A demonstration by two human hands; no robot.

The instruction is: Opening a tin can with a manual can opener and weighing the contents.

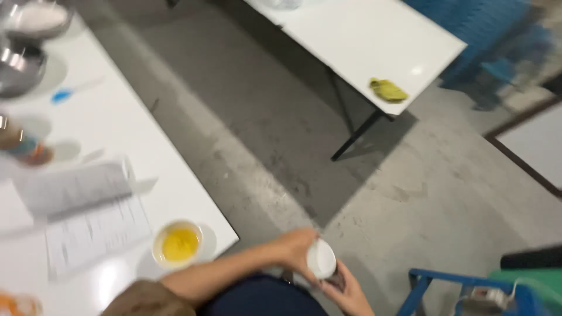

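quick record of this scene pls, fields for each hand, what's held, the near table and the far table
left hand: on top of the white lid, gripping it
right hand: under and around the small container, which is mostly hidden
near table: white; holds a small bowl of yellow liquid, printed paper sheets, a blue-tipped utensil, metal bowls
far table: white, black legs; yellow-green cloth near its corner
floor: grey concrete
image quality: motion-blurred, fine detail unclear
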